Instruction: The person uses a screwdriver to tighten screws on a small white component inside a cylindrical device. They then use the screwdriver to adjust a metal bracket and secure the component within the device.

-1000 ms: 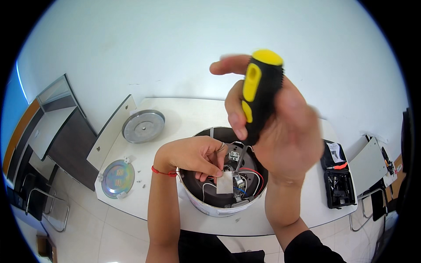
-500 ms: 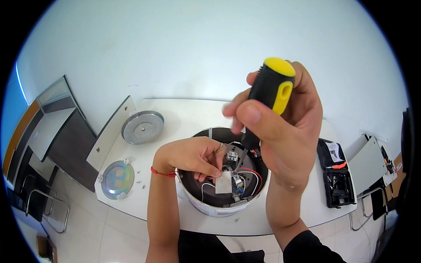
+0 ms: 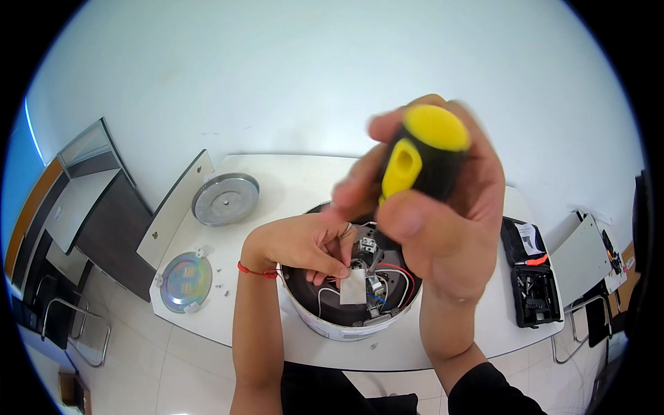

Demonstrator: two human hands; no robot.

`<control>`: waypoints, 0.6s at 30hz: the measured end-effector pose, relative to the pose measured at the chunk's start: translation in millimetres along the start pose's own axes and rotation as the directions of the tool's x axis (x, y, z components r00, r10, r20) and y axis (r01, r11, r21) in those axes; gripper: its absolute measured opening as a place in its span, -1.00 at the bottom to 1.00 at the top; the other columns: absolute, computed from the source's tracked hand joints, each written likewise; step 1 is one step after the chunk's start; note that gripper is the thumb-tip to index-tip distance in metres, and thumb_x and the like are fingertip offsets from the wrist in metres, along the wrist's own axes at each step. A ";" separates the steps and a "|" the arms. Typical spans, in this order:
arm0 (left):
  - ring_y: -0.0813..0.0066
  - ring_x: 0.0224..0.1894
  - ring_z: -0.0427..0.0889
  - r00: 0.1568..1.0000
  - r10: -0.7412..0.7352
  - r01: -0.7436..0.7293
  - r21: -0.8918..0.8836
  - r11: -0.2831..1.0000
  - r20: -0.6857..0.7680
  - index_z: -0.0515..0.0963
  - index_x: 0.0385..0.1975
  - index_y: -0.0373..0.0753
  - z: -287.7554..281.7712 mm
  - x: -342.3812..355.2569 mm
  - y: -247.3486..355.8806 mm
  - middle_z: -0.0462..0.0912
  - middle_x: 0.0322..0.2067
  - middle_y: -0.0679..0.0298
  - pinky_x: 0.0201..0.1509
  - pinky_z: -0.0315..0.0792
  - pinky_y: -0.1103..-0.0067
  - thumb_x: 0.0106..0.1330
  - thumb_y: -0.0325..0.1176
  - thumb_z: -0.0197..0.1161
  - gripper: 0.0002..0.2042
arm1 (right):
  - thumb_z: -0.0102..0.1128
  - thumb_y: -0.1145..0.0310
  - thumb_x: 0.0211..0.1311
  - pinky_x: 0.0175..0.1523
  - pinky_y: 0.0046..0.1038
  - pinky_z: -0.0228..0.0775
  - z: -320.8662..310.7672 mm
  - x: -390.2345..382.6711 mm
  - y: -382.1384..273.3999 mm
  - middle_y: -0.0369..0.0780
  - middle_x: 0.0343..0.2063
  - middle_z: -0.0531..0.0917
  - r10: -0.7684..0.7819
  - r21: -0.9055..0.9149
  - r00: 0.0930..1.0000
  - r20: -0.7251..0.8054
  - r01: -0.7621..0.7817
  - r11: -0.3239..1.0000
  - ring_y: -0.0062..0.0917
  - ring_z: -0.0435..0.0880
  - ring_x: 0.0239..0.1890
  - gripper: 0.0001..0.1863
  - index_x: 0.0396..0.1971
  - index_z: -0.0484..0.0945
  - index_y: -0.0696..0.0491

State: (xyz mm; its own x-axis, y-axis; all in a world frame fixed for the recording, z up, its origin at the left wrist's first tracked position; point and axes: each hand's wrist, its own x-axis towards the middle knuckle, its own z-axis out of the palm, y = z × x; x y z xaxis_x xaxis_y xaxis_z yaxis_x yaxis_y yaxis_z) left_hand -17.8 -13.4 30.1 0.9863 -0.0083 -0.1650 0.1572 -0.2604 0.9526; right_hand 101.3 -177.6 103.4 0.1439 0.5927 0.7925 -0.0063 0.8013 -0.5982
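My right hand [image 3: 449,228] grips a screwdriver [image 3: 432,149] by its black and yellow handle, partly smeared by motion. The shaft points down into a round, white-walled housing [image 3: 339,330] with a dark inside; my hand hides where the tip ends. My left hand [image 3: 311,245] reaches over the housing's left rim, thumb and fingers pinched on the upper left corner of a pale rectangular plate [image 3: 353,287]. Around that plate are metal fittings [image 3: 368,245] and red, blue and white wires [image 3: 398,273].
A shallow round metal pan [image 3: 225,200] lies at the table's back left. Nearer is a shiny metal disc [image 3: 185,283] with white tabs, several small screws [image 3: 219,286] beside it. At the right edge, a black tool case [image 3: 532,290] lies unfolded on the white table [image 3: 290,164].
The screwdriver handle has turned in my right hand, its yellow slot swinging from the right side to the left. My right fingers have shifted slightly left and down; my left hand stays put.
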 end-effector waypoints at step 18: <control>0.65 -0.60 0.61 0.999 0.012 -0.010 -0.047 0.999 0.041 0.50 -0.35 -0.35 -3.1 2.7 -6.1 0.74 -0.47 0.18 -0.55 0.45 0.70 0.29 -0.47 0.37 -0.84 | 0.30 0.09 0.28 -0.47 -0.63 0.38 -11.8 3.5 -2.8 0.07 -0.09 0.58 0.005 -0.173 0.999 0.052 0.004 0.985 -0.54 0.63 -0.50 -0.32 0.12 0.39 0.40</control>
State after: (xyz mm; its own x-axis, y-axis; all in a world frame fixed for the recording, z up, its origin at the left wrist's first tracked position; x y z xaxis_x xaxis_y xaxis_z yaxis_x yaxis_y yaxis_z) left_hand -16.0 -8.9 24.6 0.9852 -0.0507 -0.1640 0.1497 -0.2146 0.9652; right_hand 113.5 -178.7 106.4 0.0923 0.5998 0.7948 0.1655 0.7778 -0.6063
